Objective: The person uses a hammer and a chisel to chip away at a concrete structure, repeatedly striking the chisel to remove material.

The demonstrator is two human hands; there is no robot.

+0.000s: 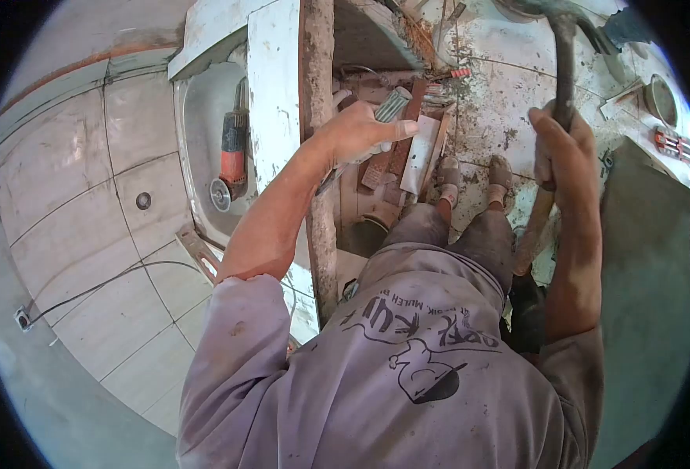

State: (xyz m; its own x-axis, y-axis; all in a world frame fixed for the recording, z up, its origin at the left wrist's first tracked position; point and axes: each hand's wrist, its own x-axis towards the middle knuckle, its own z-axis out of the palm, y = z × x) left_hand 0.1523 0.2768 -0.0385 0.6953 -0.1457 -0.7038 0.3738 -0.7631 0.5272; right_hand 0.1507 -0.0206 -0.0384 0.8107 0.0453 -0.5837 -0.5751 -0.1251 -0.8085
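My left hand (360, 134) is closed on a chisel (392, 104). The chisel's ridged grey-green grip sticks out past my fingers, and a bit of its metal shows below them, close to the broken edge of a tiled partition (320, 102). My thumb points to the right. On the other side, my right hand (568, 148) is wrapped round the handle of a hammer (565, 66). Its head is up at the top of the view and partly cut off, while the wooden end of the handle hangs down below my hand.
Left of the partition, an angle grinder (233, 152) lies in a white basin (196, 117); a cable (110, 289) crosses the tiles. Tile and wood strips (419, 152) lie beyond my feet. Rubble (501, 117) litters the floor. A grey-green panel (646, 234) stands at right.
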